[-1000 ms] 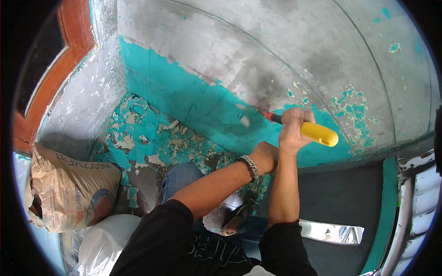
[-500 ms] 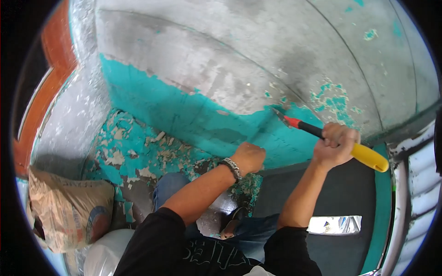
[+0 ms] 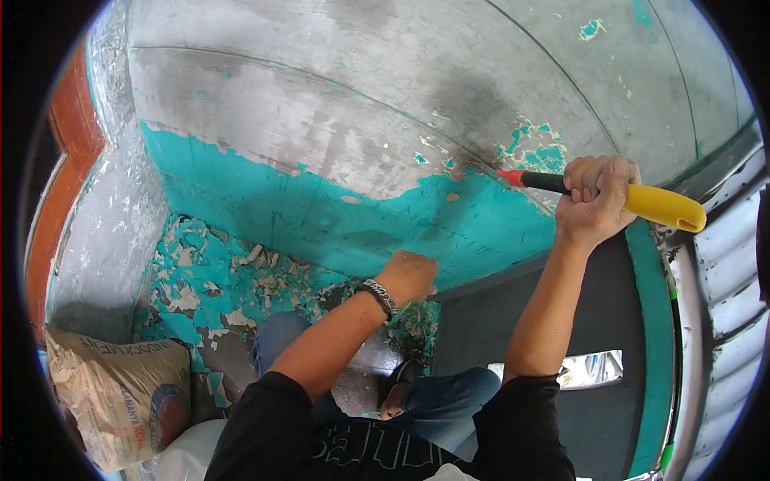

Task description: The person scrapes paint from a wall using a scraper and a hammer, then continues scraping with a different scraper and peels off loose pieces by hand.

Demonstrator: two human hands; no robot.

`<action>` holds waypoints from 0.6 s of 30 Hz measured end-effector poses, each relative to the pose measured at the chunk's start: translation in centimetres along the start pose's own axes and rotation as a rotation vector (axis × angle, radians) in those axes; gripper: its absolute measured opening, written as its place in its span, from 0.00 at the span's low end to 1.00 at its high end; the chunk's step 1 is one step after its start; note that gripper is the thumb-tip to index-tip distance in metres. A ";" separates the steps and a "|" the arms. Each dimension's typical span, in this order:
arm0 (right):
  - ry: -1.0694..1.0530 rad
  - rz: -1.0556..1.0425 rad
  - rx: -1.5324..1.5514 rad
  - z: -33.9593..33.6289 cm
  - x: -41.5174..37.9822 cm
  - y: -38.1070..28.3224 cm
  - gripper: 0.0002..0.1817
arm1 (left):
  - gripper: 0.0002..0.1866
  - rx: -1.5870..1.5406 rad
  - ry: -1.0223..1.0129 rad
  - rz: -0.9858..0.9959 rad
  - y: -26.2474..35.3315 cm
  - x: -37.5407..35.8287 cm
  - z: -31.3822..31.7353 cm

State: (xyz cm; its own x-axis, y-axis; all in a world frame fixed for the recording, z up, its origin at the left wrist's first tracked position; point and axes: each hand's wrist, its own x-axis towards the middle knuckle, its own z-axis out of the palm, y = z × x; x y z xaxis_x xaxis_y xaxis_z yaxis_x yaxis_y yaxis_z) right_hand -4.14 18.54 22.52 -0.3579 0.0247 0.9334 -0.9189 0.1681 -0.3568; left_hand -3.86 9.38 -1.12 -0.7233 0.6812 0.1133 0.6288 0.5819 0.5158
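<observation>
My right hand (image 3: pixel 597 196) is wrapped around a paint scraper (image 3: pixel 662 207) with a yellow handle end, a black shaft and a red neck. The scraper's tip points left and meets the wall at the upper edge of the turquoise paint (image 3: pixel 313 212); the blade itself is hard to make out. Bare grey wall (image 3: pixel 321 112) spreads above this ragged paint edge. My left hand (image 3: pixel 407 276), with a chain bracelet at the wrist, is curled closed in front of the lower painted wall. Its fingers face away, so anything inside them is hidden.
Paint flakes (image 3: pixel 204 272) cover the floor along the wall. A brown paper cement sack (image 3: pixel 120 393) stands at lower left beside a whitish plastic bag (image 3: pixel 192 449). A dark panel (image 3: pixel 497 337) with a turquoise frame (image 3: pixel 648 345) is at right. An orange-brown wooden frame (image 3: pixel 72 160) borders the left.
My right hand and the scraper have moved up the wall, and the tool now lies flatter. The view has shifted slightly. My left hand stays closed low by the wall.
</observation>
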 end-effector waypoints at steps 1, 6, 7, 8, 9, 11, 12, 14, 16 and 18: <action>-0.004 -0.002 0.002 0.0 0.1 0.1 0.17 | 0.22 0.000 -0.001 0.003 0.0 -0.1 -0.2; 0.013 -0.033 0.040 0.0 0.0 0.6 0.17 | 0.23 0.010 -0.034 -0.026 -0.1 0.0 -0.2; 0.027 -0.038 0.077 0.1 0.2 0.7 0.18 | 0.23 0.007 -0.033 -0.022 -0.1 0.0 -0.3; 0.024 -0.038 0.071 0.3 0.3 0.8 0.18 | 0.24 0.014 -0.034 -0.027 -0.1 -0.1 -0.3; 0.026 -0.035 0.067 0.6 0.2 0.8 0.17 | 0.24 0.020 -0.037 -0.029 0.1 -0.2 -0.2; 0.028 -0.034 0.054 1.4 -0.3 1.2 0.16 | 0.25 0.014 -0.054 -0.024 0.2 -0.2 -0.6; 0.036 -0.004 -0.050 1.9 -1.2 1.9 0.15 | 0.25 0.014 -0.071 -0.026 0.3 -0.3 -0.6; 0.040 0.019 -0.145 1.8 -2.5 2.8 0.13 | 0.25 0.022 -0.057 -0.022 0.2 -0.5 -0.2; 0.098 0.174 -0.029 1.7 -3.3 3.2 0.11 | 0.25 0.031 -0.025 -0.043 -0.5 -0.7 -0.3; 0.042 0.060 0.036 0.9 -2.4 2.5 0.10 | 0.25 0.026 0.025 -0.031 -0.8 -1.1 -0.3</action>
State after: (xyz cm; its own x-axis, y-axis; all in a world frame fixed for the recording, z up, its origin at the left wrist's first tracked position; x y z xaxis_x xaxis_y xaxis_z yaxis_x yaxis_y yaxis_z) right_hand -5.77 18.06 19.36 -0.4059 0.0750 0.9108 -0.9016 0.1301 -0.4125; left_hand -3.60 8.02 -1.43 -0.7494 0.6514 0.1184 0.6125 0.6143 0.4974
